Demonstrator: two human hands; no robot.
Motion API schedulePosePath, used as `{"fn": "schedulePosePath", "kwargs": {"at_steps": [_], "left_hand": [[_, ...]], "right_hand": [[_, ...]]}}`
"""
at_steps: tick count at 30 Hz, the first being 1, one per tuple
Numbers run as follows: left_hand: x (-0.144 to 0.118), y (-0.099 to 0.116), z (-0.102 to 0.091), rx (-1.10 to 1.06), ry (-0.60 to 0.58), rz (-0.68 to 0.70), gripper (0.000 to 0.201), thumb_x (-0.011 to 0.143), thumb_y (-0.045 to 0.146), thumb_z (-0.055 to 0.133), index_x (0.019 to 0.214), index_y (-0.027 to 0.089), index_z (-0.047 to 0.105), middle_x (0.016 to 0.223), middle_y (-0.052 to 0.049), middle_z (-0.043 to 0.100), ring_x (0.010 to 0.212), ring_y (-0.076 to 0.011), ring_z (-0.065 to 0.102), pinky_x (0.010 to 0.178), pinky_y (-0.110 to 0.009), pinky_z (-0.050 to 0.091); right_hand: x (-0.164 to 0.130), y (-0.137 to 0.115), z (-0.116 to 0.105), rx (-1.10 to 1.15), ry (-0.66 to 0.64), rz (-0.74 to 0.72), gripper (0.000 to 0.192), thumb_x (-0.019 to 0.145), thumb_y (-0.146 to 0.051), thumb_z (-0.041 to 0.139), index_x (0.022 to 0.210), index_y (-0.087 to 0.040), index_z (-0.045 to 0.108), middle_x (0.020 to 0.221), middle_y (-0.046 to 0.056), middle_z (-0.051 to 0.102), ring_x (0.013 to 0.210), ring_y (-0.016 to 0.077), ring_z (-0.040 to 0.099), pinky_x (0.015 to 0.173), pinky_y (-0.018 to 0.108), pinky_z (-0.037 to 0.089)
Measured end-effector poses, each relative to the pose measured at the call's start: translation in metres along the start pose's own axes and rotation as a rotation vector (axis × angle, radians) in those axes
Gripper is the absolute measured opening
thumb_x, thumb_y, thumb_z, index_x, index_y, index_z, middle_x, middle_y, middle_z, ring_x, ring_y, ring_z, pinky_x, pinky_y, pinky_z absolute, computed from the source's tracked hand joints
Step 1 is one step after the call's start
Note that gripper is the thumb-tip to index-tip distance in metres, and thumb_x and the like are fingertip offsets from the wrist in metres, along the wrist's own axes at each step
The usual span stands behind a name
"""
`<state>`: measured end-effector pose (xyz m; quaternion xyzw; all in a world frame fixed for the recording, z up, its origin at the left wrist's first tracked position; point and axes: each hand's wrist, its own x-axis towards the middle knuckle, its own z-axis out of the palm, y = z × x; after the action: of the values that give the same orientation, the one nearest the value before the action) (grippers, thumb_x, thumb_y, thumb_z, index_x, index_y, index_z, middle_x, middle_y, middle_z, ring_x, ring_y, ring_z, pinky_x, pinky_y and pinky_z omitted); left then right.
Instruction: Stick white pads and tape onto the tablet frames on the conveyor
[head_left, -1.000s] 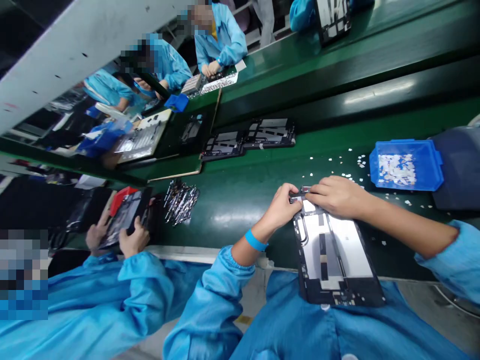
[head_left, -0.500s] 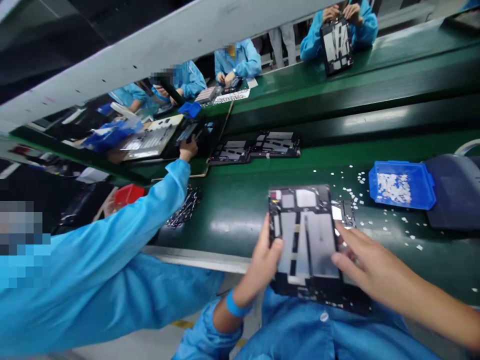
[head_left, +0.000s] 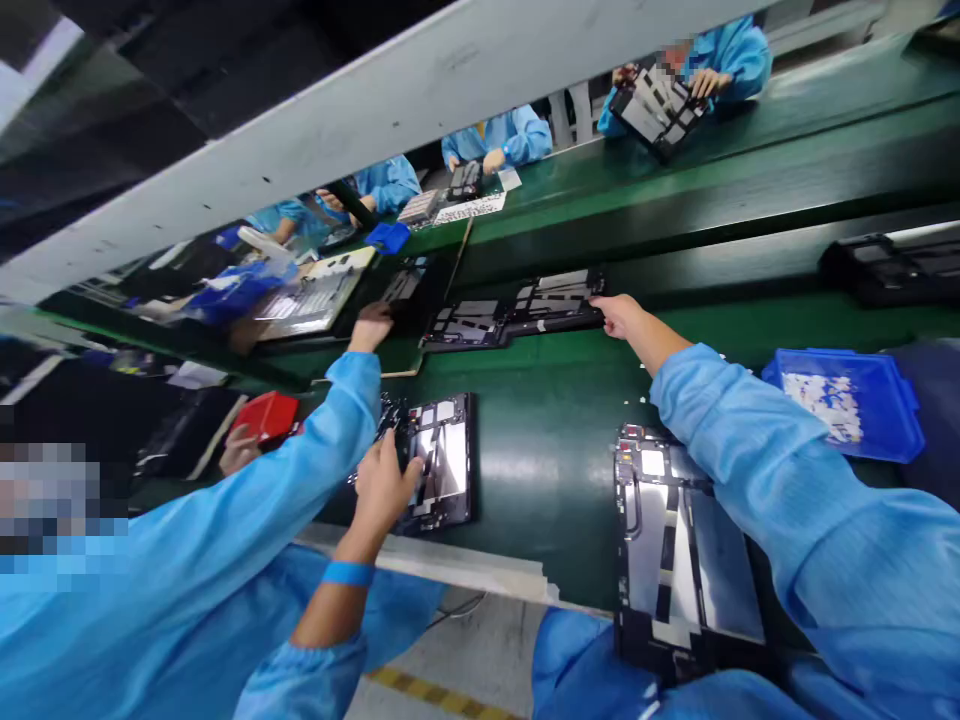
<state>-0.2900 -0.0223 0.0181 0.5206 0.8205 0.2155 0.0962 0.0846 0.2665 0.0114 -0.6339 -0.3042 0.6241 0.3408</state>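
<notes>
My left hand, a blue band on its wrist, grips the near left edge of a black tablet back frame that lies flat on the green belt. My right hand is stretched far across the belt, and its fingers touch the right end of a row of black frames. Whether they grip it is unclear. Another open frame with silver panels lies at the belt's near edge in front of me, partly under my right sleeve.
A co-worker on my left reaches a hand to the far frames, with the other hand by a red box. A blue tray of small white parts sits right. More people in blue work along the far side.
I held one frame in both hands in front of me. Now my left hand has a frame out to the left on the belt, and my right hand has reached to the far row.
</notes>
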Motion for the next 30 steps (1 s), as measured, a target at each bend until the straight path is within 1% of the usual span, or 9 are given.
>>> {"fn": "schedulePosePath", "kwargs": {"at_steps": [3,6,9,12,16,20,23,27,30], "left_hand": [[-0.025,0.051,0.017,-0.341,-0.010,0.039,0.069,0.085,0.039,0.070,0.148,0.017,0.051,0.150,-0.021,0.055,0.138,-0.0373,0.055,0.115,-0.056,0.045],[-0.054,0.119,0.048,-0.990,-0.407,-0.150,0.065,0.092,0.049,0.069,0.147,0.021,0.050,0.140,-0.019,0.065,0.116,-0.0310,0.071,0.098,-0.049,0.057],[-0.077,0.184,0.081,-1.406,-0.606,-0.252,0.067,0.086,0.052,0.080,0.139,0.022,0.054,0.132,-0.017,0.071,0.110,-0.0289,0.074,0.093,-0.044,0.060],[-0.099,0.222,0.098,-1.567,-0.548,-0.220,0.059,0.080,0.053,0.086,0.124,0.021,0.062,0.120,-0.011,0.076,0.103,-0.0267,0.075,0.091,-0.041,0.060],[-0.135,0.220,0.096,-1.412,-0.672,-0.147,0.048,0.081,0.042,0.085,0.119,0.017,0.068,0.124,-0.010,0.076,0.110,-0.0276,0.072,0.099,-0.040,0.057],[-0.157,0.199,0.094,-1.120,-0.882,0.027,0.053,0.086,0.033,0.079,0.133,0.017,0.063,0.137,-0.012,0.070,0.126,-0.0311,0.064,0.111,-0.045,0.049],[-0.159,0.193,0.099,-0.934,-0.876,0.168,0.048,0.091,0.027,0.068,0.137,0.016,0.060,0.140,-0.012,0.067,0.132,-0.0315,0.060,0.116,-0.047,0.045],[-0.161,0.193,0.106,-0.681,-0.733,0.363,0.059,0.097,0.022,0.056,0.155,0.023,0.046,0.148,-0.012,0.060,0.136,-0.0306,0.055,0.119,-0.049,0.041],[-0.174,0.189,0.117,-0.532,-0.635,0.368,0.063,0.098,0.022,0.052,0.160,0.026,0.041,0.136,-0.012,0.062,0.128,-0.0303,0.056,0.117,-0.050,0.043]], "right_hand": [[-0.014,-0.010,0.002,0.087,0.003,-0.014,0.021,0.097,-0.031,0.070,0.109,-0.015,0.066,0.095,0.004,0.066,0.074,0.0124,0.061,0.065,0.026,0.055],[-0.066,0.002,-0.016,0.182,-0.012,-0.067,0.012,0.090,-0.025,0.070,0.091,-0.018,0.060,0.073,-0.002,0.055,0.057,0.0080,0.043,0.051,0.020,0.041],[-0.153,0.054,-0.049,0.228,-0.068,-0.123,0.015,0.082,-0.025,0.072,0.088,-0.021,0.060,0.074,-0.002,0.058,0.059,0.0100,0.046,0.049,0.020,0.038],[-0.246,0.136,-0.091,0.228,-0.190,-0.189,0.036,0.076,-0.038,0.079,0.106,-0.022,0.068,0.095,0.004,0.072,0.075,0.0166,0.060,0.062,0.026,0.051],[-0.322,0.235,-0.163,-0.065,-0.504,-0.130,0.053,0.079,-0.057,0.080,0.118,-0.022,0.073,0.099,0.009,0.075,0.091,0.0271,0.069,0.087,0.041,0.059],[-0.342,0.289,-0.219,-0.086,-0.328,-0.146,0.085,0.085,-0.057,0.074,0.159,-0.029,0.044,0.126,0.014,0.071,0.096,0.0252,0.071,0.092,0.040,0.058],[-0.343,0.298,-0.229,-0.233,-0.326,-0.127,0.090,0.087,-0.057,0.069,0.163,-0.023,0.037,0.121,0.015,0.071,0.085,0.0225,0.070,0.081,0.036,0.059],[-0.343,0.287,-0.223,-0.522,-0.407,-0.099,0.060,0.093,-0.057,0.058,0.143,-0.023,0.059,0.098,0.009,0.075,0.088,0.0237,0.072,0.085,0.034,0.058],[-0.335,0.279,-0.220,-0.671,-0.352,-0.117,0.044,0.093,-0.058,0.056,0.120,-0.026,0.068,0.089,0.006,0.075,0.083,0.0235,0.073,0.078,0.032,0.057]]}}
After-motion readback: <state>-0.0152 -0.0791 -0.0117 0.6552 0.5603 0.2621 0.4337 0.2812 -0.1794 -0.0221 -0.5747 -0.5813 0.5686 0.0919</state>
